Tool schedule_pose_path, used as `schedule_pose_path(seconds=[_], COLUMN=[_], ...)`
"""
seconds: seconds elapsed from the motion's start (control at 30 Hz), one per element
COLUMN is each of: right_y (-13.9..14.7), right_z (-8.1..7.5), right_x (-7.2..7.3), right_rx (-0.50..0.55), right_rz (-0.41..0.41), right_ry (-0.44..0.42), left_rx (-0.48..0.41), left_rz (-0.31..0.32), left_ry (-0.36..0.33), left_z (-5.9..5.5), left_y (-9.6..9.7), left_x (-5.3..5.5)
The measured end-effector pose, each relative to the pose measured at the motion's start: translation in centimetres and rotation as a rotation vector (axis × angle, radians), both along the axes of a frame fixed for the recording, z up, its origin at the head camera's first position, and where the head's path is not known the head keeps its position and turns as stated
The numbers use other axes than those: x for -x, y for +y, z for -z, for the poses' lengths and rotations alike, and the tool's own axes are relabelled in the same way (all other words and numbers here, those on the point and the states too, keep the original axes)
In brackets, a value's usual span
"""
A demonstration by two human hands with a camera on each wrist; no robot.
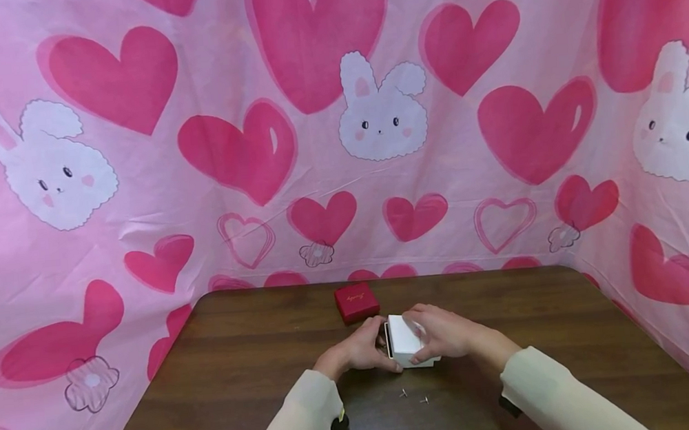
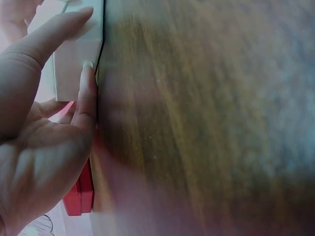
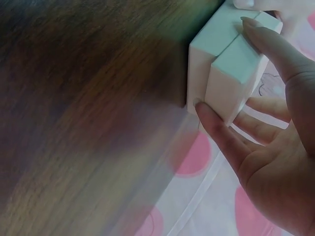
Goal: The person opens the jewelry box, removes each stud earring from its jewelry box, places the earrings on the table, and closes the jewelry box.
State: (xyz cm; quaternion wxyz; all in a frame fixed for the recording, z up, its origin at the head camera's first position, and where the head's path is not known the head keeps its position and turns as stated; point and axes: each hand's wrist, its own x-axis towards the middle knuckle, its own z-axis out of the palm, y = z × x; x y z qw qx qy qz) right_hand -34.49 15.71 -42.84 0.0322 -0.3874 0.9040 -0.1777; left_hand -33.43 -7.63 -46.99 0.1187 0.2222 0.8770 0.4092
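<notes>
A small white box (image 1: pixel 407 337) stands on the wooden table between both hands. My right hand (image 1: pixel 445 330) grips its lid (image 3: pixel 238 64), thumb on the near side and fingers round the far side. A seam between the lid and the base (image 3: pixel 204 59) shows in the right wrist view. At the box's left end, my left hand (image 1: pixel 363 346) holds it between thumb and fingers, as the left wrist view also shows. A dark edge shows along the box's left side in the head view. Nearer me lie two tiny pin-like metal pieces, one (image 1: pixel 403 393) left of the other (image 1: pixel 424 400).
A red box (image 1: pixel 357 302) with gold lettering sits just behind the left hand. The brown wooden table (image 1: pixel 240 363) reaches back to a pink cloth (image 1: pixel 458 162) printed with hearts and rabbits, which hangs behind and at both sides.
</notes>
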Motion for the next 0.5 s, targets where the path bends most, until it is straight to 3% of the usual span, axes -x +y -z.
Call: schedule_pose_path(seconds=[0.5], right_y=[-0.02], right_z=[-0.17], right_x=[-0.35], right_rx=[0.0], right_rz=[-0.013], right_ry=[-0.019], left_rx=[0.001], left_rz=[0.007], left_ry=[-0.005], left_z=[0.02], left_y=[-0.01], left_x=[0.0])
